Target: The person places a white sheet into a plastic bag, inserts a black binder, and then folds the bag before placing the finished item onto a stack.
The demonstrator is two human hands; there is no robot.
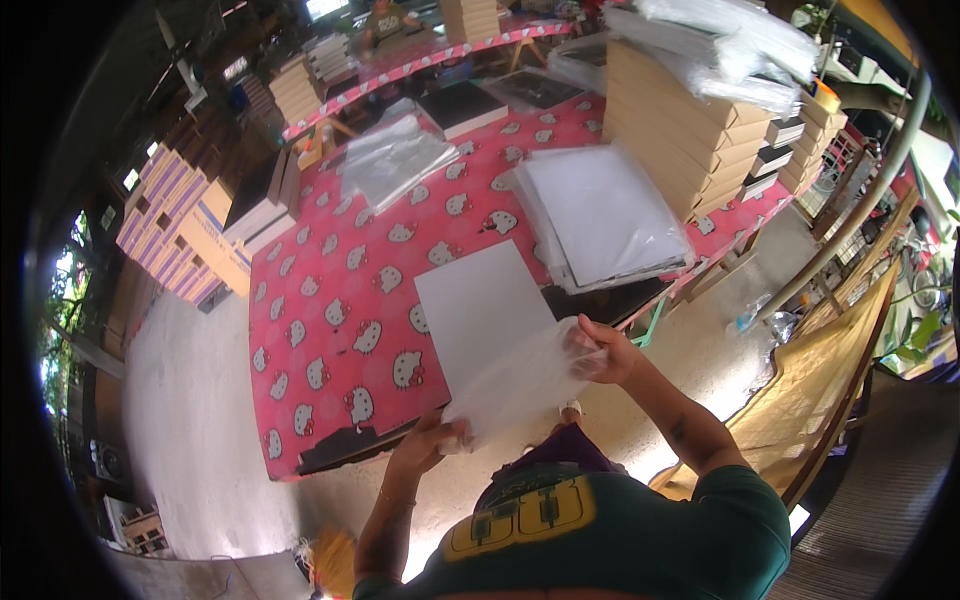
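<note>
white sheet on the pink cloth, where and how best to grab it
Probably pinch the white sheet by its long left edge, coming from the left: it lies flat, pink cloth borders that side, and plastic overlaps its near end in view.

The thin, see-through plastic bag (515,390) looks crinkly; the flat, white, four-sided sheet (475,290) looks like smooth, dull paper.
</note>
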